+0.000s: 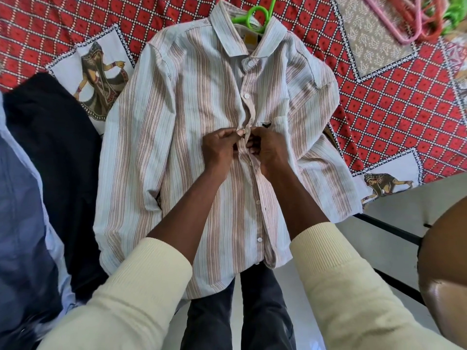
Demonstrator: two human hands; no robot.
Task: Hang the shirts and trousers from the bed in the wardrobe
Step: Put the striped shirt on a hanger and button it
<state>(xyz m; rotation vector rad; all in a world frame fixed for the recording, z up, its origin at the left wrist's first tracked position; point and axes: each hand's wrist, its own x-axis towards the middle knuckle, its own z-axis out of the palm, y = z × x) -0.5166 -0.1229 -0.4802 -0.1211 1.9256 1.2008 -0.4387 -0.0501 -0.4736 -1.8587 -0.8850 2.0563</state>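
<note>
A white shirt with brown stripes (192, 127) lies face up on the bed, its hem hanging over the near edge. A green hanger (255, 17) sits inside the collar, hook pointing away. My left hand (221, 147) and my right hand (265, 147) meet at the button placket at chest height. Each pinches an edge of the shirt front around a button there. The two buttons above them look fastened. Dark clothes (53, 157) and a bluish garment (22, 223) lie on the bed to the left.
The bed has a red patterned cover (394, 102). Pink, red and green hangers (424, 18) are piled at the far right. A brown chair seat (447, 261) with a black frame stands on the pale floor at the right.
</note>
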